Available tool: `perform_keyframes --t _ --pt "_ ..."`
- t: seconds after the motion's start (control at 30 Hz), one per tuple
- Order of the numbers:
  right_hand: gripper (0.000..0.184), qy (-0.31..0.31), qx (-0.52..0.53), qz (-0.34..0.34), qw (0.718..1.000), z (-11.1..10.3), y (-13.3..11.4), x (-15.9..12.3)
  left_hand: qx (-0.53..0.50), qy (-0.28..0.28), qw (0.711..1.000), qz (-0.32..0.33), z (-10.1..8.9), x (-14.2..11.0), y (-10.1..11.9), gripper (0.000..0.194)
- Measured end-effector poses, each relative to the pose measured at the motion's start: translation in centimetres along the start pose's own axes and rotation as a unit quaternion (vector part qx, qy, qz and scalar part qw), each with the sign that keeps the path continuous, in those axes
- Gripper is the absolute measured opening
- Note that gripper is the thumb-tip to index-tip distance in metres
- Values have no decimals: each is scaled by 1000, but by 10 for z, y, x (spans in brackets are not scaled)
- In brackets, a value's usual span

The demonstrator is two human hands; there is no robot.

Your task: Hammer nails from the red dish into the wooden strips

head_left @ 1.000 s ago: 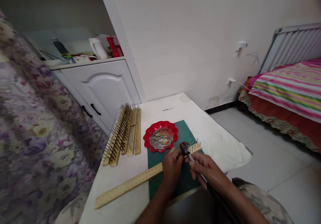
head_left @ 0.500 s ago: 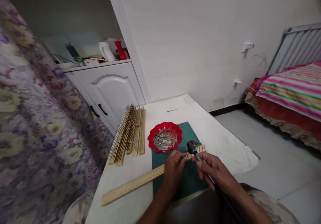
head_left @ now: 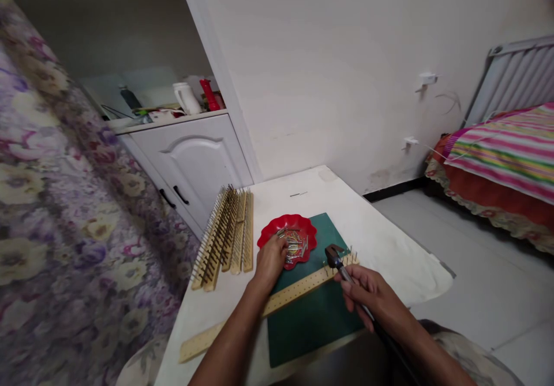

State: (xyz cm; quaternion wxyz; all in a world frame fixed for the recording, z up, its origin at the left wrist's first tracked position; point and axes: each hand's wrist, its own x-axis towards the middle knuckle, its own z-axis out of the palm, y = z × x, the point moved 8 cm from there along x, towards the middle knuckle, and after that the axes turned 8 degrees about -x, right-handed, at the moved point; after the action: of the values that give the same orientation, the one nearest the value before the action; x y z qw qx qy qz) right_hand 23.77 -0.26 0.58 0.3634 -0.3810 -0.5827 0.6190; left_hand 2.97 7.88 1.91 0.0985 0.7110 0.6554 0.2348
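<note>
My left hand reaches into the left side of a red scalloped dish that holds many loose nails. Its fingers are curled together down among the nails, and their tips are hidden. My right hand is closed around the shaft of a claw hammer. The hammer's head hovers over the right end of a long wooden strip with rows of small holes. Several nails stand upright at that end of the strip. My left forearm crosses above the strip's left part.
The strip lies across a green cutting mat on a white-covered table. To the left lie wooden strips bristling with upright nails. Two thin dark pieces lie at the back. A floral curtain hangs at the left, near a white cabinet.
My left hand has left the wooden strip and moved up and left into the red dish. My right hand still holds the hammer in nearly the same place.
</note>
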Motion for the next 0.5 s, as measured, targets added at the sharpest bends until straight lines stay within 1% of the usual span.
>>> perform_keyframes --t 0.1,0.27,0.4,0.5 --pt "27 3 1 -1 1000 -1 0 1 39 -20 999 -11 9 8 -6 12" --pt "23 -4 2 0 1000 2 0 3 49 -35 998 -25 17 16 -16 13" --pt "24 -8 0 1 1000 5 1 6 53 -52 997 -26 21 21 -21 11" --pt "25 -9 -2 -1 1000 4 2 6 54 -56 997 -25 20 20 -20 12"
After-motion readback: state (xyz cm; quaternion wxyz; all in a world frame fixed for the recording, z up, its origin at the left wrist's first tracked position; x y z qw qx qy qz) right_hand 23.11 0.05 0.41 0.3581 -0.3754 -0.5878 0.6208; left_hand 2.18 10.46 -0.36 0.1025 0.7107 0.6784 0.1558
